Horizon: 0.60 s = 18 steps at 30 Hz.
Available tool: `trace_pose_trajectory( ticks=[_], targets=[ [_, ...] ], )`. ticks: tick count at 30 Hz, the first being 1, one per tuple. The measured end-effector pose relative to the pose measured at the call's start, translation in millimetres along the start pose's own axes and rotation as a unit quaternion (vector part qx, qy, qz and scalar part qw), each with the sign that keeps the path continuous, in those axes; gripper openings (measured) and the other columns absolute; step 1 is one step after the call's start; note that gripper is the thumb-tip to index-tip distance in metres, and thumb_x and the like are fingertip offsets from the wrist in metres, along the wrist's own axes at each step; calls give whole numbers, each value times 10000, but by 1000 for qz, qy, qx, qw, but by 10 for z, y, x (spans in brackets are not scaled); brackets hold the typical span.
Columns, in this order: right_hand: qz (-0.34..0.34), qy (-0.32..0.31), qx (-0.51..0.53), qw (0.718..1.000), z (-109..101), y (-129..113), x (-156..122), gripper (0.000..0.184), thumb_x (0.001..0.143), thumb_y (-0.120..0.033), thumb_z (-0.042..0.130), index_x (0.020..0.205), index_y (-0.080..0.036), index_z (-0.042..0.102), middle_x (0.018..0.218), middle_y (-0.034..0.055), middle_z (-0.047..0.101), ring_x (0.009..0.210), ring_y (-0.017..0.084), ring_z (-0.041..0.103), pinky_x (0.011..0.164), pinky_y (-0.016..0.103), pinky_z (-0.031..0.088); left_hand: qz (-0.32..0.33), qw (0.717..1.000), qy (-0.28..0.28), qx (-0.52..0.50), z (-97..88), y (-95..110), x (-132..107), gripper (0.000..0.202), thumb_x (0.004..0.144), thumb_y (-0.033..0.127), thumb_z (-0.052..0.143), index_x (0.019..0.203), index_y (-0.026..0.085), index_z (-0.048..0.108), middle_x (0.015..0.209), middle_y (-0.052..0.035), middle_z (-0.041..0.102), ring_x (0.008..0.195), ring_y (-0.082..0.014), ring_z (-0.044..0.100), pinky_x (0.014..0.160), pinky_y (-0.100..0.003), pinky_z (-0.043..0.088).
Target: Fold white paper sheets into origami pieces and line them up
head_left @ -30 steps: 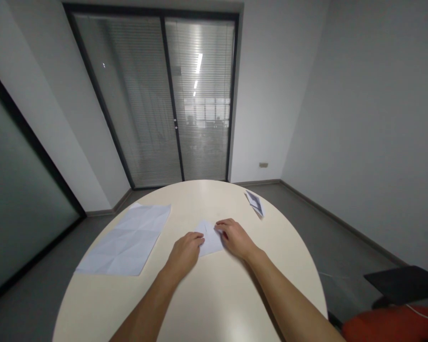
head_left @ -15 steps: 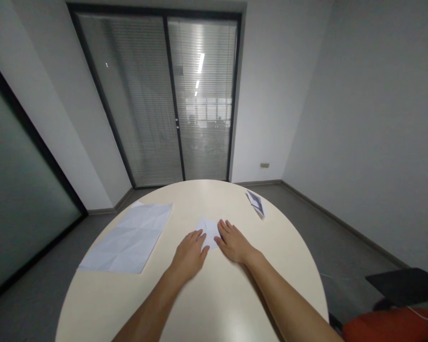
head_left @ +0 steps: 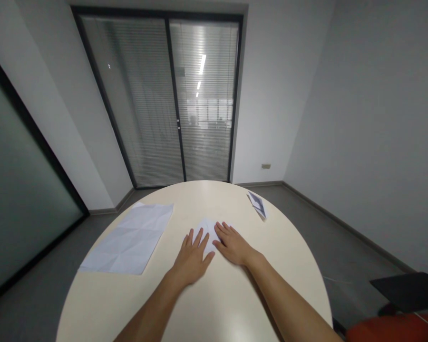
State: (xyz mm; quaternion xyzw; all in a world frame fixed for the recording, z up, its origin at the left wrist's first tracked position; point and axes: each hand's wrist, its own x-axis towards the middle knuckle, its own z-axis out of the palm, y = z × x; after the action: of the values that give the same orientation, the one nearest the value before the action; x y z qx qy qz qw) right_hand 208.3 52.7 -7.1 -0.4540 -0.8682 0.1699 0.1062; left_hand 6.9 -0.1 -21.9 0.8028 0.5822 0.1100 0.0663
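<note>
A small piece of folded white paper (head_left: 209, 243) lies on the round cream table (head_left: 214, 299), partly covered by both hands. Over its left side my left hand (head_left: 191, 259) is spread flat, fingers apart. My right hand (head_left: 232, 244) rests across the paper's right part with fingers stretched out and the thumb pointing left. Neither hand grips anything. The paper's side edges are hidden under the fingers.
Creased white sheets (head_left: 131, 240) lie at the table's left. A folded paper piece (head_left: 257, 205) stands near the far right edge. Beyond the table is a glass door with blinds (head_left: 203, 152). An orange chair (head_left: 395, 327) stands at lower right.
My left hand has spread its fingers wider and flattened over the paper. My right hand has shifted slightly, its fingers covering a bit more of the paper's right side.
</note>
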Motion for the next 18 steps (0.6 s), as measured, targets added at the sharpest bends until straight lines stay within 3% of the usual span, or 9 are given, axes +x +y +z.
trace_pose_trajectory(
  ticks=[6,9,12,14,18],
  targets=[
    [28,18,-6,999,21,21,3,690,1021,-480,380,1584,-86,314,1657,166,220,1551,323,160,1249,503,177,-65,996,43,48,116,-12,28,701,1021,522,321,1523,37,389,1615,-255,298,1519,-409,235,1201,-574,265],
    [28,25,-9,999,30,11,10,683,1015,-474,396,1575,-87,336,1651,164,246,1546,329,180,1246,501,186,-67,993,78,58,91,25,34,664,1023,461,334,1486,-7,424,1595,-279,324,1518,-401,245,1214,-564,254],
    [27,30,-17,999,31,12,20,678,1009,-469,410,1570,-93,352,1643,163,275,1541,332,202,1241,495,205,-2,996,85,34,28,78,31,604,1047,416,288,1506,47,421,1639,-207,274,1540,-342,209,1240,-531,230],
    [22,32,-18,999,29,20,27,677,1010,-472,410,1565,-88,363,1637,168,292,1539,331,213,1238,489,214,44,997,62,6,3,103,26,590,1061,428,251,1533,107,401,1657,-145,260,1547,-294,206,1248,-485,243],
    [18,31,-19,999,32,34,35,694,1014,-486,398,1560,-58,365,1637,186,284,1542,329,201,1243,464,210,40,999,10,-17,9,113,13,603,1057,472,281,1551,142,386,1651,-134,277,1545,-313,203,1247,-532,227]
  ],
)
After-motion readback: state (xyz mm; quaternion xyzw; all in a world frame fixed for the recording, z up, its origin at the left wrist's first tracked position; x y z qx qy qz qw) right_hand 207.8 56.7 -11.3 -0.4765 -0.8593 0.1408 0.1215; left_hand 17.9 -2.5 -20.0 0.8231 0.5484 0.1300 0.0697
